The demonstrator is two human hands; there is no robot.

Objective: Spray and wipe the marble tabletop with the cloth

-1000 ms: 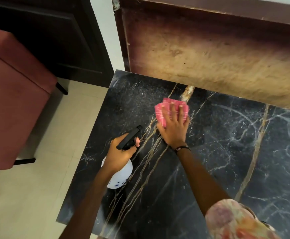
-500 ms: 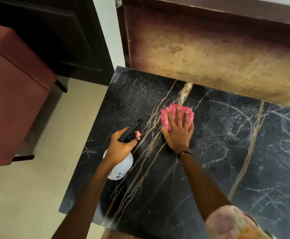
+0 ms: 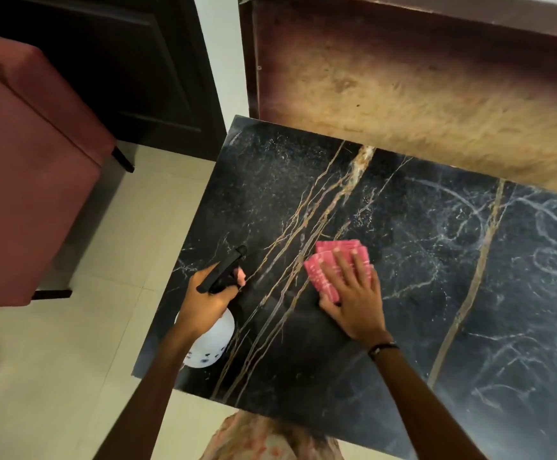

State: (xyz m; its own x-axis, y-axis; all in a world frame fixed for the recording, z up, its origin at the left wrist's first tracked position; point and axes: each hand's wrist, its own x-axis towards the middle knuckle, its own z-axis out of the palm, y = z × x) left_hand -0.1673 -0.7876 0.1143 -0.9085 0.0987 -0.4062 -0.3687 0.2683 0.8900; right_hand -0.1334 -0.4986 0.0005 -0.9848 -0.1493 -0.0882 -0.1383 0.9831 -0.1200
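Note:
The black marble tabletop [image 3: 419,247] with gold and white veins fills the middle and right of the view. My right hand [image 3: 353,293] lies flat on a folded pink cloth [image 3: 323,270], pressing it onto the marble near the centre. My left hand [image 3: 204,303] grips the neck of a white spray bottle [image 3: 212,343] with a black trigger head [image 3: 224,270], held over the table's left edge. The nozzle points toward the far side.
A red upholstered seat [image 3: 28,180] stands on the tiled floor [image 3: 71,376] left of the table. A worn wooden panel [image 3: 403,88] runs behind the table's far edge. A dark door [image 3: 111,61] is at the back left.
My right hand has drawn the pink cloth back toward me across the marble, away from the far edge. The left hand still holds the spray bottle at the table's left edge.

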